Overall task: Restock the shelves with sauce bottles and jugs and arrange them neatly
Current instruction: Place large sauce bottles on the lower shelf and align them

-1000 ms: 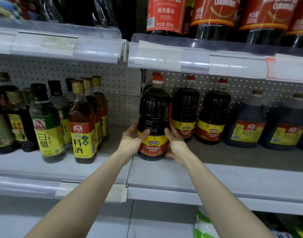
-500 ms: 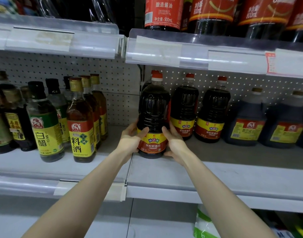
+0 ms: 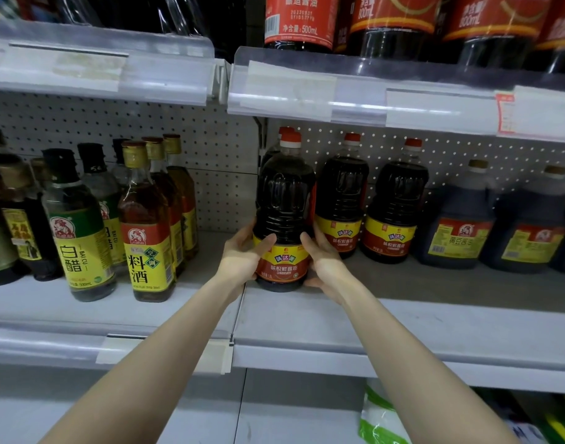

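Note:
A large dark soy sauce jug [image 3: 284,200] with a red cap and a red-and-yellow label stands upright on the grey middle shelf [image 3: 403,328], at the left end of its right section. My left hand [image 3: 239,257] grips its lower left side, thumb across the label. My right hand [image 3: 326,261] holds the lower right side. Another red cap shows right behind this jug. Two matching jugs [image 3: 342,200] [image 3: 395,206] stand to its right, further back.
Two squarer dark jugs [image 3: 457,219] with gold caps fill the shelf's right end. Left section holds vinegar and cooking-wine bottles [image 3: 146,225]. The upper shelf's clear price rail [image 3: 354,88] overhangs the jugs. Bare shelf lies in front of the right-hand jugs. Green-and-white bags [image 3: 380,418] sit below.
The jug and both hands have hardly shifted on the shelf. The grip looks the same; the view has tilted very slightly.

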